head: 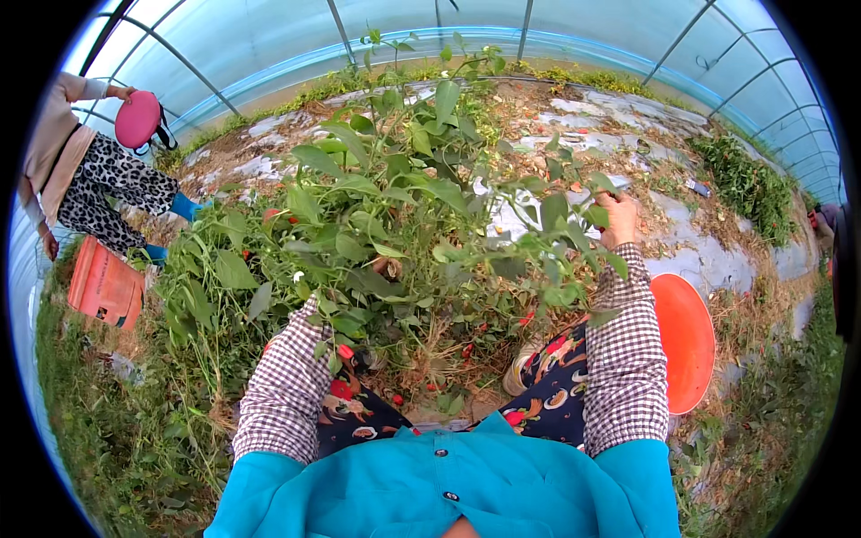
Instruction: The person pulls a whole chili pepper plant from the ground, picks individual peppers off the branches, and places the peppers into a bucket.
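A bushy green pepper plant [403,195] with broad leaves, small white flowers and red fruit low down fills the space before me. My right hand [620,218] is at the plant's right side, fingers curled on a leafy stem. My left arm, in a checked sleeve, reaches into the foliage; most of my left hand [388,267] is hidden by leaves, so what it holds cannot be told. A red pepper [345,351] hangs beside my left sleeve. More red peppers lie or hang near the ground between my legs.
An orange bucket [683,343] stands by my right forearm. Another orange bucket [107,282] is at the left, near a person [74,148] holding a round pink seat pad [136,120]. Silver mulch film [706,259] and dry debris cover the ground. Pulled green plants [743,185] are heaped at the right.
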`<state>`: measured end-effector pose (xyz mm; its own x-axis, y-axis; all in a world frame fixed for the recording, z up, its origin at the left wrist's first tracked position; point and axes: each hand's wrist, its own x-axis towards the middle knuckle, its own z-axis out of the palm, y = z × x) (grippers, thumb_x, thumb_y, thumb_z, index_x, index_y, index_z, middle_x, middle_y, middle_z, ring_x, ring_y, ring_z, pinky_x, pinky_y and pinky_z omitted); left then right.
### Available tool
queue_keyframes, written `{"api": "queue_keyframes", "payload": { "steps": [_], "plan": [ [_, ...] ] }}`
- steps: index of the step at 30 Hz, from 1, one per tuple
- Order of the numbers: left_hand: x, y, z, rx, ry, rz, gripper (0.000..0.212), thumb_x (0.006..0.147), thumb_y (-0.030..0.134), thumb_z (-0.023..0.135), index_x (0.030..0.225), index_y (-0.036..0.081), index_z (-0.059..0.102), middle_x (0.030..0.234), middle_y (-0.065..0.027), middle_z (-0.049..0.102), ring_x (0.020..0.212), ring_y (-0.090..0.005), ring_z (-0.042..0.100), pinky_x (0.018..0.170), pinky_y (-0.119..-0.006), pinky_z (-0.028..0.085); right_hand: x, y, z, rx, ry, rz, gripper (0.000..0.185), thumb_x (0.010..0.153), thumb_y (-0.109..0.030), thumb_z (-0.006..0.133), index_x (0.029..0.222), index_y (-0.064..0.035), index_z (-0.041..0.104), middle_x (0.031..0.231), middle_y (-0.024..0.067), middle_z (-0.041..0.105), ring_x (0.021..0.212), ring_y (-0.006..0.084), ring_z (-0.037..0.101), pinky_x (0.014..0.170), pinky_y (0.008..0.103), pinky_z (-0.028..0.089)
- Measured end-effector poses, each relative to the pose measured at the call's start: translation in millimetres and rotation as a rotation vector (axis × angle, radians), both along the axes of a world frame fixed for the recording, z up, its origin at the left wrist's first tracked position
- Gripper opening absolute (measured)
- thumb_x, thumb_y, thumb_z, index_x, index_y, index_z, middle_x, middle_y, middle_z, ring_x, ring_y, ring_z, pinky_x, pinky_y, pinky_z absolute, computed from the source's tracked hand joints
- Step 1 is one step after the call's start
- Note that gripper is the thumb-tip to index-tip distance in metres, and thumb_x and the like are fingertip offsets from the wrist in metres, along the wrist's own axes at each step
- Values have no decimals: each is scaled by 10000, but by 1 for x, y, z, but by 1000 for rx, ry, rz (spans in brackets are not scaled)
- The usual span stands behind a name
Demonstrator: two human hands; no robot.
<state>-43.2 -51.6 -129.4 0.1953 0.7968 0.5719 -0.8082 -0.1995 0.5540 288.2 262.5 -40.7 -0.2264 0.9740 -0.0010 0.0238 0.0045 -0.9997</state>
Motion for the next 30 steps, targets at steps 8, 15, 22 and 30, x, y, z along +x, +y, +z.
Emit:
{"api": "queue_keyframes", "payload": {
  "steps": [8, 15, 22, 30],
  "plan": [
    [34, 53, 5, 156, -162, -241, 444, 887, 366, 435, 1231, 89, 384, 1134, -63, 466, 1063, -259, 427, 896, -401, 368, -6, -29, 33, -293, 460, 219, 205, 836, -122, 550, 1007, -16, 511, 761, 49, 528, 570, 159, 539, 418, 230, 433],
    [-2, 13, -66, 13, -139, 108, 507, 881, 372, 454, 1265, 66, 329, 1186, -97, 438, 1083, -265, 464, 950, -421, 398, -19, -50, 50, -382, 510, 322, 195, 832, -78, 546, 1019, -26, 525, 794, 72, 560, 574, 140, 527, 412, 211, 427],
    [24, 24, 10, 159, -84, -51, 535, 836, 387, 527, 1268, 122, 355, 1201, -81, 380, 1121, -278, 379, 962, -482, 359, -19, -41, 37, -379, 557, 353, 228, 809, -86, 593, 1030, -75, 537, 740, 47, 533, 496, 92, 431, 357, 175, 303],
    [29, 52, -1, 84, -86, -104, 495, 913, 366, 389, 1321, 111, 273, 1136, -69, 457, 985, -240, 490, 911, -453, 363, 0, -19, 22, -454, 646, 337, 208, 767, 7, 553, 958, -58, 502, 786, 66, 547, 523, 149, 476, 364, 196, 349]
  ]
}}
